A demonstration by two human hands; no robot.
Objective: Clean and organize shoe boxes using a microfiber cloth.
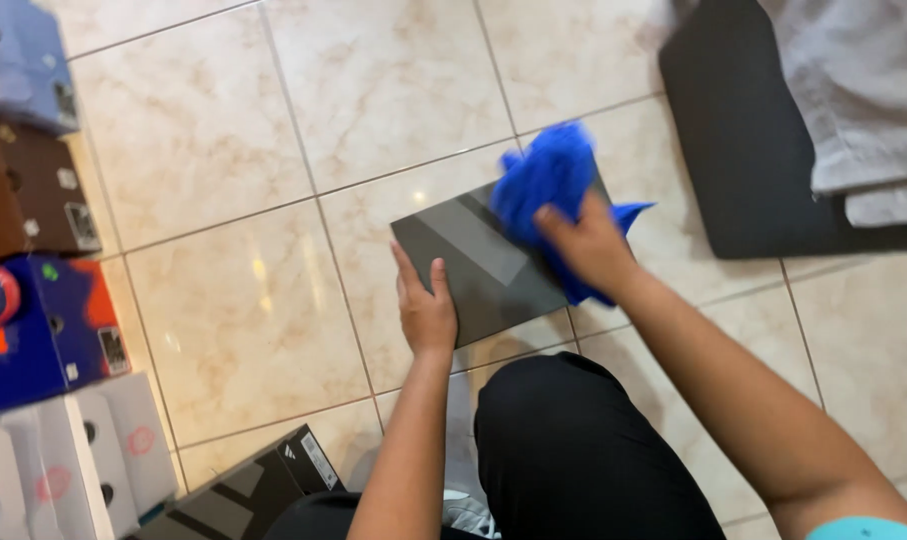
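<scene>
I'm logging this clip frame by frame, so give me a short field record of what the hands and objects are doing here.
surface: tiled floor
left hand: flat on the near edge of the grey box
right hand: pressing a blue cloth onto the box top
left side: stacked shoeboxes
upper right: dark mat, grey towels

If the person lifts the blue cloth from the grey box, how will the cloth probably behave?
The blue cloth looks bunched and creased under the right hand, so it would probably hang limp, not hold its shape. It seems light, since a loose corner sticks out past the grey box. It should not roll or slide by itself.
</scene>
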